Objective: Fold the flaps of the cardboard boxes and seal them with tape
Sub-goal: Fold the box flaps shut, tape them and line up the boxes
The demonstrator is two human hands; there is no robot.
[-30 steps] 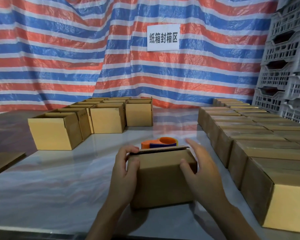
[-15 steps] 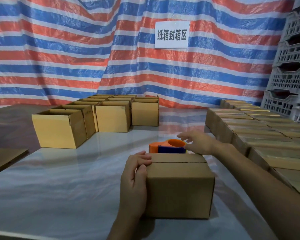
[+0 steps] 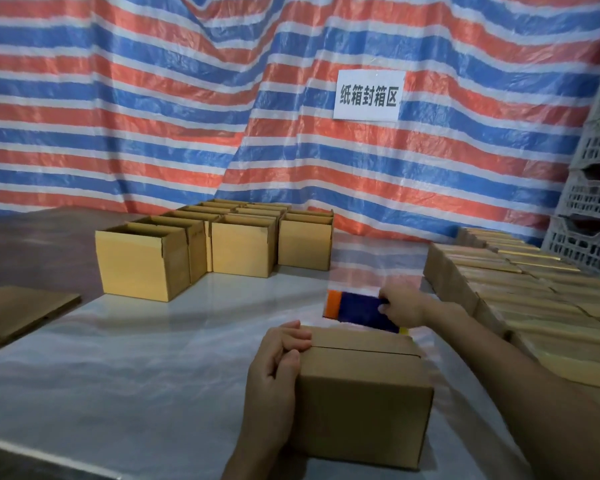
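From the head camera, a cardboard box (image 3: 361, 403) sits on the pale, shiny table (image 3: 118, 375) right in front of the person. Its top flaps are folded down and meet at a seam that shows no tape. The left hand (image 3: 274, 375) grips the box's left end, fingers curled over the top edge and thumb against the side. The right hand (image 3: 400, 304) reaches past the box and grasps the orange and blue tape dispenser (image 3: 357, 308), which is blurred and lies just behind the box's far edge; whether it touches the table cannot be told. Open boxes (image 3: 142, 261) stand grouped at the far left, and a flat sheet of cardboard (image 3: 21, 310) lies at the left edge. Closed boxes (image 3: 499, 282) fill rows on the right, with white crates (image 3: 593, 202) stacked behind them. A striped tarp (image 3: 153, 116) hangs at the back, with a white sign (image 3: 368, 95) on it.
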